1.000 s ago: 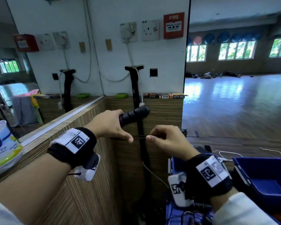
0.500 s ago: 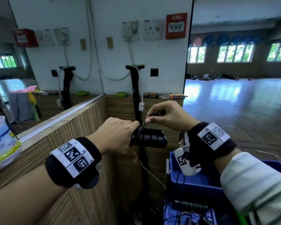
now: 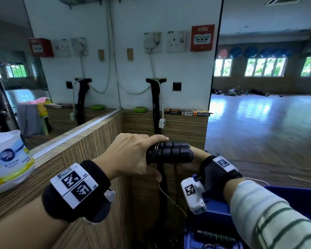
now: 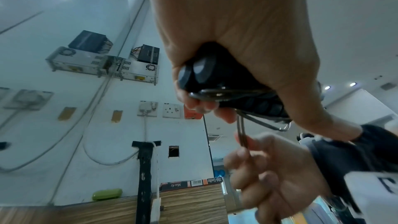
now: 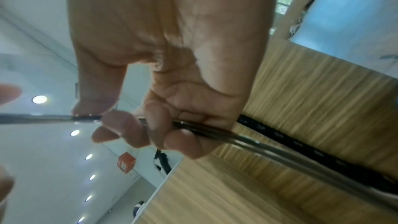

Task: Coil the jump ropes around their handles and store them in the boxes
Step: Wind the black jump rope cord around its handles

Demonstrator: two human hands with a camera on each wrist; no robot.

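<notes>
My left hand (image 3: pixel 133 155) grips two black ribbed jump-rope handles (image 3: pixel 171 154) held side by side in front of me; their round ends show in the left wrist view as handles (image 4: pixel 200 72). A few turns of thin dark rope (image 4: pixel 215 94) lie round them. My right hand (image 3: pixel 196 159) is mostly hidden behind and below the handles. It pinches the rope (image 5: pixel 204 129) between thumb and curled fingers, the right hand (image 4: pixel 269 168) lying just under the handles. A blue box (image 3: pixel 285 193) stands low at the right, and another blue box (image 3: pixel 212 238) below holds a coiled rope.
A wood-grain counter (image 3: pixel 79 146) runs along my left with a white air-freshener tub (image 3: pixel 7 159) on it. A black post (image 3: pixel 156 105) and a hanging plug (image 3: pixel 162 123) stand against the wall ahead. A mirror at the right reflects a wide wooden floor.
The handles have dropped and turned level. My right hand has swung from above the handles down behind and beneath them, carrying the rope around. My left hand keeps its grip.
</notes>
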